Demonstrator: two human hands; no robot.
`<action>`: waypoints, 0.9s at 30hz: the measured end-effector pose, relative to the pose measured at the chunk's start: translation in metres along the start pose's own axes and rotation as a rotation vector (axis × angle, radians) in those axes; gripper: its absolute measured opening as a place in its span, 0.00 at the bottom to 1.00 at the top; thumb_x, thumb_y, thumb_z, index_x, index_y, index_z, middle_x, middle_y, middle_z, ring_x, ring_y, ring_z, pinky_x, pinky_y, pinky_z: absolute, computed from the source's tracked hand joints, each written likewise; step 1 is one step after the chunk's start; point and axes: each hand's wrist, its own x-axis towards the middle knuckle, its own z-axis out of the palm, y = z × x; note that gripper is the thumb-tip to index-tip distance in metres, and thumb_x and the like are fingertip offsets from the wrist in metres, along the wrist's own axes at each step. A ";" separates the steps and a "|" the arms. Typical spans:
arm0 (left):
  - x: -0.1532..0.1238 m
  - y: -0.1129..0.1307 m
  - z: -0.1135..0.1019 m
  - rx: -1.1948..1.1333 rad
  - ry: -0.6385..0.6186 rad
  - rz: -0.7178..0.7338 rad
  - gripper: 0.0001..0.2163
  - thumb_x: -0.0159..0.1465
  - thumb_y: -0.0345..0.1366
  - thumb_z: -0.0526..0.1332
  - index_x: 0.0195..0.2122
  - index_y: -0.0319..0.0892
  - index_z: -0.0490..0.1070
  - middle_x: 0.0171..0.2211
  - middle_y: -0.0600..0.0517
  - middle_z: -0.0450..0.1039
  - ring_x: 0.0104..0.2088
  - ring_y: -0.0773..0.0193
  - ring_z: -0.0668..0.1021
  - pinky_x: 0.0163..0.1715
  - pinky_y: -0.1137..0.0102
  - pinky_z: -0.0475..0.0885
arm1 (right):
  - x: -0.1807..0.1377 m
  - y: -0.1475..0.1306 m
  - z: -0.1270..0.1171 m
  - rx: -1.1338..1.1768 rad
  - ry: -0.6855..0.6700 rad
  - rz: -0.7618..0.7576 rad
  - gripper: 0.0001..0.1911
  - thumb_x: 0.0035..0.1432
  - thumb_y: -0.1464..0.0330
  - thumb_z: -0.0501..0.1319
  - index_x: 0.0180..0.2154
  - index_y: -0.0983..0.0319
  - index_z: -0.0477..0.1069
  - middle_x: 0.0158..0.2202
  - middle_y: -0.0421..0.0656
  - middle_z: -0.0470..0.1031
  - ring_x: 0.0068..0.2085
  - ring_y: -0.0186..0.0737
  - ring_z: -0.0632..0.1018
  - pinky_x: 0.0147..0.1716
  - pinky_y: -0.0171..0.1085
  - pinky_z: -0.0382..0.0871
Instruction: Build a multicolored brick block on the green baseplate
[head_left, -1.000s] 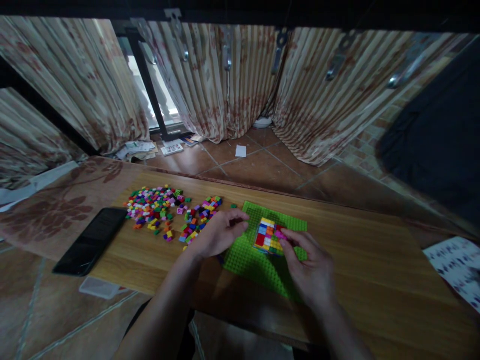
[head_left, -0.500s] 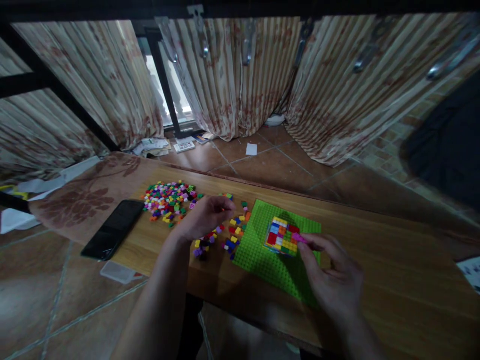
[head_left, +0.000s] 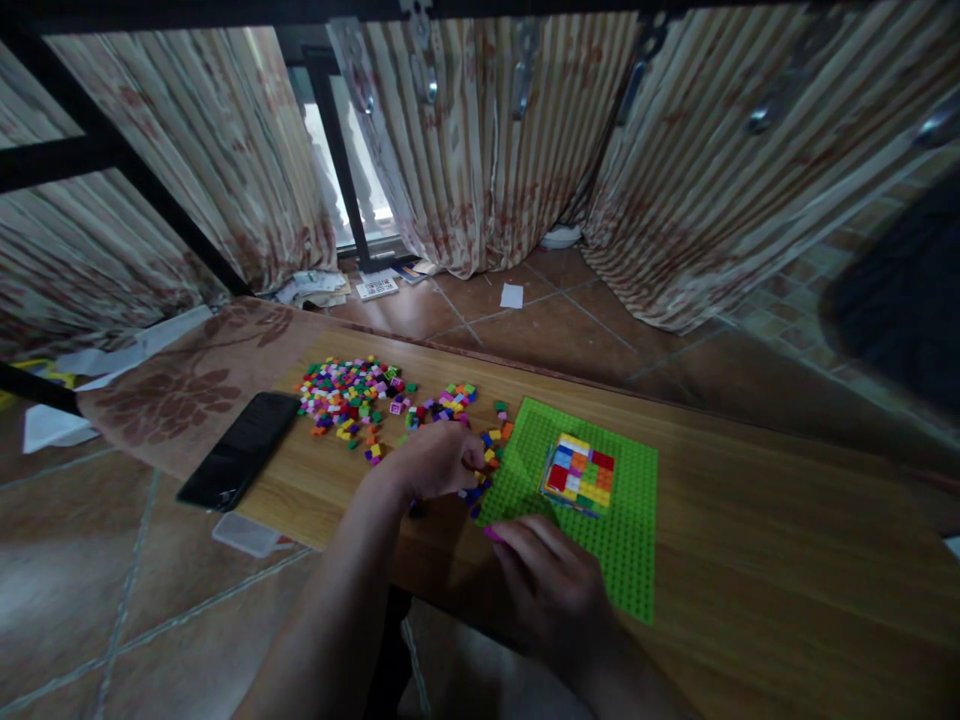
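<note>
Between the thumb and fingers of my right hand (head_left: 551, 575) is a small pink toy brick (head_left: 492, 534), held just off the near left corner of the green baseplate (head_left: 634, 560). On the baseplate stands a low square block of bricks (head_left: 577, 472), its top a patchwork of red, yellow, white, blue, orange and green. My left hand (head_left: 439, 460) is closed, fingers curled down, over the loose bricks left of the baseplate. Its fingertips are partly hidden, and I cannot make out what they hold. Blue and yellow bricks (head_left: 491, 438) lie beside its fingers.
A big pile of mixed small bricks (head_left: 349, 390) spreads over the left of the wooden table (head_left: 780, 540), with a smaller cluster (head_left: 454, 398) behind my left hand. A black phone (head_left: 240, 450) lies at the left on a patterned cloth (head_left: 172, 390). Curtains (head_left: 480, 150) hang beyond.
My right hand has moved left and nearer, away from the brick block, still pinching the pink brick. My left hand has come down and nearer, its fingers curling over the loose bricks. The view has shifted slightly.
</note>
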 end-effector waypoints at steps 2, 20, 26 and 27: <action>-0.001 0.002 0.000 0.013 -0.007 -0.013 0.08 0.50 0.28 0.64 0.30 0.45 0.81 0.26 0.54 0.79 0.27 0.65 0.76 0.25 0.75 0.64 | -0.001 0.001 0.003 -0.044 0.008 0.025 0.11 0.67 0.75 0.55 0.45 0.59 0.73 0.34 0.44 0.78 0.35 0.38 0.80 0.33 0.36 0.75; 0.000 -0.004 -0.006 0.081 0.091 -0.010 0.10 0.51 0.23 0.59 0.26 0.42 0.79 0.25 0.51 0.79 0.27 0.64 0.75 0.27 0.73 0.63 | -0.016 0.007 0.022 -0.159 -0.176 0.069 0.08 0.67 0.71 0.55 0.43 0.60 0.73 0.35 0.44 0.77 0.36 0.40 0.78 0.34 0.40 0.71; -0.003 -0.006 -0.001 -0.016 0.015 0.057 0.12 0.49 0.24 0.61 0.30 0.45 0.82 0.26 0.53 0.80 0.27 0.64 0.77 0.27 0.74 0.65 | -0.015 0.006 0.024 -0.168 -0.166 0.091 0.08 0.68 0.70 0.55 0.40 0.59 0.74 0.34 0.43 0.76 0.35 0.41 0.77 0.33 0.40 0.71; -0.004 -0.005 0.000 -0.012 0.004 0.056 0.11 0.49 0.25 0.62 0.29 0.45 0.81 0.26 0.54 0.80 0.27 0.64 0.77 0.27 0.74 0.65 | -0.015 0.006 0.024 -0.166 -0.161 0.090 0.08 0.68 0.70 0.56 0.39 0.59 0.74 0.33 0.43 0.76 0.35 0.41 0.77 0.33 0.39 0.71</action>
